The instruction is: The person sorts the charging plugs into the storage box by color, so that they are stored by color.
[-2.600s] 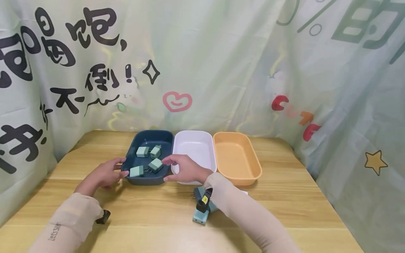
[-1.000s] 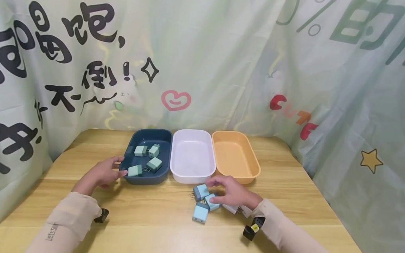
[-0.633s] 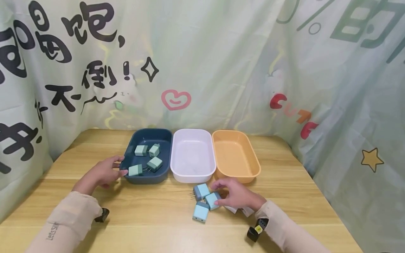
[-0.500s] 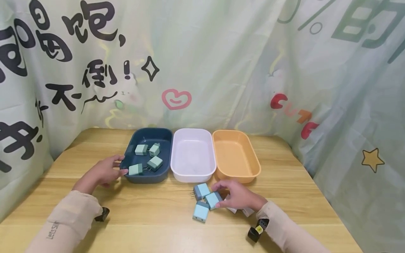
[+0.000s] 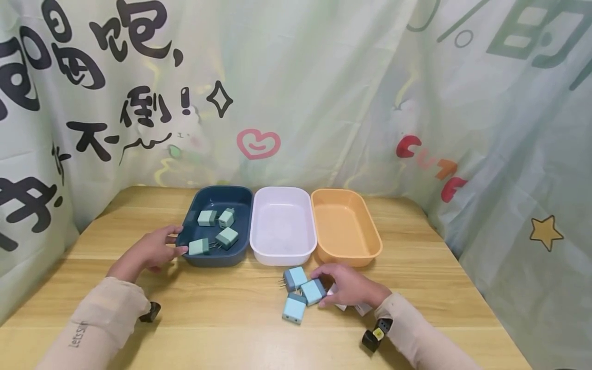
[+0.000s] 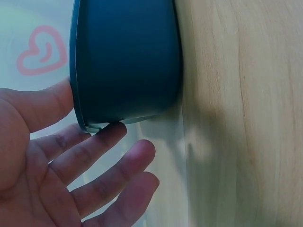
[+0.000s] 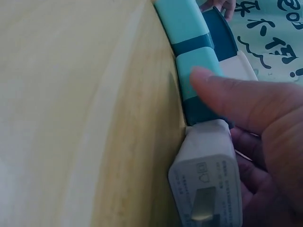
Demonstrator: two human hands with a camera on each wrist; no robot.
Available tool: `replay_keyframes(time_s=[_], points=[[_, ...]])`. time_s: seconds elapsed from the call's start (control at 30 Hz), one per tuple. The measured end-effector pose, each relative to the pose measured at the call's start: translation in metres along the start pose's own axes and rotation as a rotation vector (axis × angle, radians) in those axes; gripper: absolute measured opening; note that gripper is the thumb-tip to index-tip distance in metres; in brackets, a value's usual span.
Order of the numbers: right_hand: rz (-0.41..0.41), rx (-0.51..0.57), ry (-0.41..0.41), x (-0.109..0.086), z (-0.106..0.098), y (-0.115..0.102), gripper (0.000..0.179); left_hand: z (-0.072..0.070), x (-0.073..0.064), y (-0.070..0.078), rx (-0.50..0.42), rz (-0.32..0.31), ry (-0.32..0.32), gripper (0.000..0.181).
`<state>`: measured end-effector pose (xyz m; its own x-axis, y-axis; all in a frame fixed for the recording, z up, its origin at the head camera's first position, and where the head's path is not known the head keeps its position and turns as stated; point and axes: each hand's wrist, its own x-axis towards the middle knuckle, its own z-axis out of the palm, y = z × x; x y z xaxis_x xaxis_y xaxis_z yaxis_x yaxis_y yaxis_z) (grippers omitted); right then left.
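My left hand (image 5: 156,250) holds the near left corner of a dark blue tray (image 5: 215,261), thumb at the rim and fingertips against the outer wall in the left wrist view. Several pale green charger plugs (image 5: 227,237) lie inside that tray. On the table, my right hand (image 5: 349,285) has thumb and index finger at opposite sides of a light blue charger plug (image 5: 313,292) with a dark blue end. Two similar plugs (image 5: 294,308) lie against it. White charger plugs (image 7: 206,184) sit beneath the right hand, partly hidden.
A white tray (image 5: 283,259) and a yellow-orange tray (image 5: 350,261) stand side by side to the right of the dark blue one. Behind the wooden table (image 5: 222,329) hangs a printed cloth (image 5: 314,103) that also closes both sides.
My right hand has come from over the dark blue tray to the loose plugs, where thumb and index finger now bracket a light blue one. The left hand stays at its tray.
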<state>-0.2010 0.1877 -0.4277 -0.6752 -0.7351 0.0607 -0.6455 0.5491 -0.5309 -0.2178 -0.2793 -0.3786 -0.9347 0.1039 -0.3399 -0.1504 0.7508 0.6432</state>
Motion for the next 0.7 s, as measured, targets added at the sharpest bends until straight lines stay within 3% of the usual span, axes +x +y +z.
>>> replay_keyframes(time_s=[0.33,0.53,0.7], points=[[0.023,-0.08,-0.018,0.0015,-0.0014,0.0009,0.052,0.0003,-0.0019,0.0019,0.007,0.023,0.013,0.077],[-0.03,-0.061,0.017,0.0004,0.001,0.0025,0.049,0.0027,-0.0027,0.0009,-0.004,0.003,0.012,0.077],[-0.016,-0.041,0.026,0.0002,0.0011,0.003,0.048,0.0022,-0.0023,0.0002,-0.003,0.011,0.013,0.077]])
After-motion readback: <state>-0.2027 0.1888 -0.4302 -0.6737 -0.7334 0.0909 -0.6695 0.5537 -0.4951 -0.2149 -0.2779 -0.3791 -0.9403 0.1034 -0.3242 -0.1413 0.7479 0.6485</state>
